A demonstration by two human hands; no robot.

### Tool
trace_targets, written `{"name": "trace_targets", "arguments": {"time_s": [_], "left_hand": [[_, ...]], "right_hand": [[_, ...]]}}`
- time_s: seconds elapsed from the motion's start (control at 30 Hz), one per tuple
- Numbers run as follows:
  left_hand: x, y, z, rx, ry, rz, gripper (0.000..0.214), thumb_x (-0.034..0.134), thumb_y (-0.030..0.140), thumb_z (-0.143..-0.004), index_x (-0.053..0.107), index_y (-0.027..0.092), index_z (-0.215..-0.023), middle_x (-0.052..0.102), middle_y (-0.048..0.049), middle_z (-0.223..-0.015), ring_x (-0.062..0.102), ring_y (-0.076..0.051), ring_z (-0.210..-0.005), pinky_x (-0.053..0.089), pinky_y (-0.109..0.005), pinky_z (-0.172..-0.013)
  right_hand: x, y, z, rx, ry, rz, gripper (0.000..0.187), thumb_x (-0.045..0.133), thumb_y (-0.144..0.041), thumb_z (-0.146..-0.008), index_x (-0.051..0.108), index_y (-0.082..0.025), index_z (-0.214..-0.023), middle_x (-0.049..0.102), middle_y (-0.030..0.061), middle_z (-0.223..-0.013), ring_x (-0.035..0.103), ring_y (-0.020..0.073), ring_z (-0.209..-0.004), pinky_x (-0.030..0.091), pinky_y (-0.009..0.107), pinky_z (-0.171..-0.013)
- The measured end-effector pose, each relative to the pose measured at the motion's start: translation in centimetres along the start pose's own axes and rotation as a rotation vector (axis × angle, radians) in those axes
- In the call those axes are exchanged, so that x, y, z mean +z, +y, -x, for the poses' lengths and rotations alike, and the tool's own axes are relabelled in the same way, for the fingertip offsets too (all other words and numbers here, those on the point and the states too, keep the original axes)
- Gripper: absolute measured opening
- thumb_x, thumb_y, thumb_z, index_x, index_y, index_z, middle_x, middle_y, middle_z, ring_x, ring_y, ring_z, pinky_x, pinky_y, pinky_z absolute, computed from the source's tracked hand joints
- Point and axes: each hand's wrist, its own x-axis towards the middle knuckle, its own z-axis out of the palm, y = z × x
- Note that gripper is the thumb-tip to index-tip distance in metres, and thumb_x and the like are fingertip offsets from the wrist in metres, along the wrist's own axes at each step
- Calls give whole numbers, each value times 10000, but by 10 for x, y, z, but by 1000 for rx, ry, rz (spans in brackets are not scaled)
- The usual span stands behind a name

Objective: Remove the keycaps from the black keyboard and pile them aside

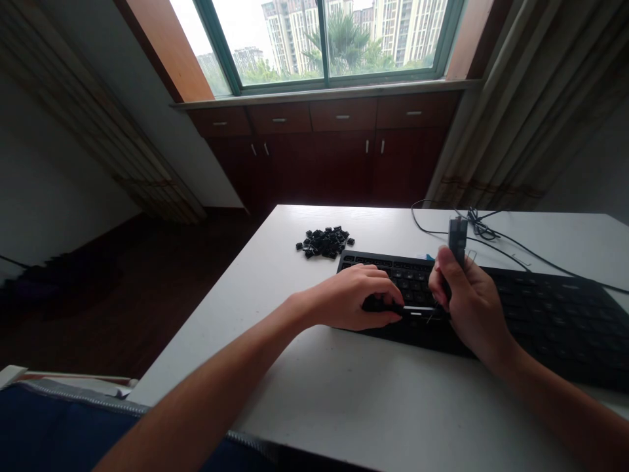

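Note:
A black keyboard [555, 314] lies on the white table [246, 347], angled and running off the right side of the view. My left hand [351, 298] rests on its front edge, fingers curled over the lower keys, with something dark possibly under them. My right hand [466, 301] grips a small dark grey tool [457, 239] upright, just above the middle of the keyboard. A thin wire shows below that hand. A heap of black keycaps [324, 241] lies on the table beyond the keyboard's far left corner, away from both hands.
A black cable [484, 229] lies coiled behind the keyboard, near the table's far edge. The table's left edge drops to a dark wood floor [122, 308]. Dark wooden cabinets [334, 151] stand beyond, below a window. A blue cloth [59, 426] fills the bottom left.

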Motion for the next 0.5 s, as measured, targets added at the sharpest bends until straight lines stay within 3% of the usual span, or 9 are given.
{"name": "trace_targets", "arguments": {"time_s": [0.23,0.5], "left_hand": [[-2,-3,3,-65,32,188,219,662,262,-941,704,149,-1124,693,-72,-980,665,-134,-827,539,-230,-716],[-4,-5,5,-97,48,273,217,689,277,-931,721,144,-1099,709,-78,-979,676,-132,-812,559,-241,-718]], "right_hand": [[-1,5,-2,-26,-13,-53,460,526,-558,-989,474,-239,-662,456,-35,-531,384,133,-481,324,299,-473],[-10,2,-6,-21,29,-58,370,589,-537,-963,539,-245,-740,455,-38,-527,395,136,-479,350,297,-464]]}}
